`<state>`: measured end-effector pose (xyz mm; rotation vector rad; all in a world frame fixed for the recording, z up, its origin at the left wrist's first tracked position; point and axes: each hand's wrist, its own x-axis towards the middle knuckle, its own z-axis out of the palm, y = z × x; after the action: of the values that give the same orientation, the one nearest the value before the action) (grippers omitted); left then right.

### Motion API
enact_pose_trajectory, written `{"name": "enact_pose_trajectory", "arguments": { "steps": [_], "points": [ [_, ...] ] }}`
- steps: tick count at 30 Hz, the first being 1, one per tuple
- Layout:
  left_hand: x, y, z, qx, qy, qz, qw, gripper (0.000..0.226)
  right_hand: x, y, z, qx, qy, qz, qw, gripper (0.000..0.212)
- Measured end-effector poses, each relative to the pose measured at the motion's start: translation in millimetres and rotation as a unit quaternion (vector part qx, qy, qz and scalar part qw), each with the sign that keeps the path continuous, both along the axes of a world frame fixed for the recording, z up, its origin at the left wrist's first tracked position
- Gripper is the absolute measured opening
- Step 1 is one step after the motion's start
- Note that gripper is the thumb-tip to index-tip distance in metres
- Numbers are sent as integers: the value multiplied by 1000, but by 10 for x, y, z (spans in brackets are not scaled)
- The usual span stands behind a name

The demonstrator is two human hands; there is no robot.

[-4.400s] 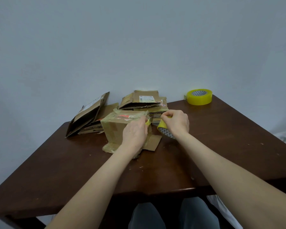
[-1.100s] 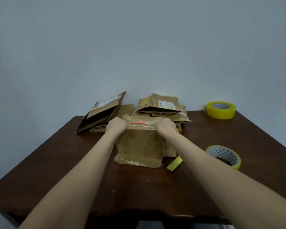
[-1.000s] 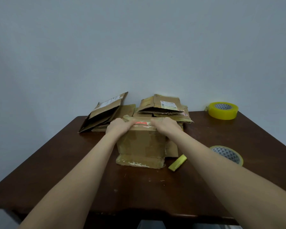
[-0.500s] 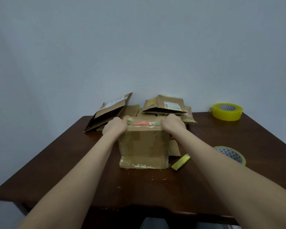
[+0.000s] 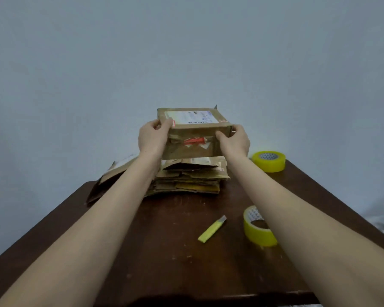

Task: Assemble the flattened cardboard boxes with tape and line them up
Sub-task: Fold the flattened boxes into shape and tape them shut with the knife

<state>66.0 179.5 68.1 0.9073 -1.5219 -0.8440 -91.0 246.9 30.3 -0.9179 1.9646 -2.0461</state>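
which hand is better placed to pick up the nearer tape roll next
The right hand, probably: the nearer tape roll lies beside its forearm; the left hand must cross. Both grip the box now.

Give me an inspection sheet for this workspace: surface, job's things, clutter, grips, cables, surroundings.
Surface: dark wooden table.
Job's things: cardboard box held up off the table, above the stack of flattened boxes; another flattened box left of the stack, partly behind the left arm; near tape roll beside the right forearm; far tape roll at the table's right rear; yellow utility knife left of the near roll.
Clutter: a few pale specks on the table.
Grips: left grip holds the box's left end; right grip holds its right end.
Cables: nothing seen.
Surroundings: plain pale wall; something pale past the table's right edge, too blurred to name.
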Motion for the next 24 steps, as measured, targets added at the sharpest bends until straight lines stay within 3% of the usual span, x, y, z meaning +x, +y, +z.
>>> {"name": "enact_pose_trajectory", "arguments": {
  "steps": [2, 6, 13, 15, 17, 20, 24],
  "points": [
    [-326, -1, -111, 48, 33, -50, 997, 23, -233, 39, -81, -22, -43, -10, 999, 40],
    [-1007, -130, -417, 91, 28, -111, 989, 35, -789, 11, -334, -43, -116, -51, 991, 46],
    [-2152, -380, -687, 74, 14, -169, 983, 47, -1842, -310, -572, -41, -134, -139, 980, 54],
    [-2435, -472, -802, 89, 1, -189, 978, 51, -2088, -433, -663, 2, -116, -140, 983, 60],
    [-2698, -524, -950, 104, -42, -210, 971, 52, -2263, -569, -765, 103, -89, -123, 983, 66],
    [-3000, -568, -1191, 104, -130, -227, 960, 53, -2335, -725, -932, 256, -62, -89, 961, 72],
    [-3151, -679, -1233, 98, -166, -212, 958, 53, -2329, -863, -1081, 343, 40, -134, 929, 65]
  ]
}}
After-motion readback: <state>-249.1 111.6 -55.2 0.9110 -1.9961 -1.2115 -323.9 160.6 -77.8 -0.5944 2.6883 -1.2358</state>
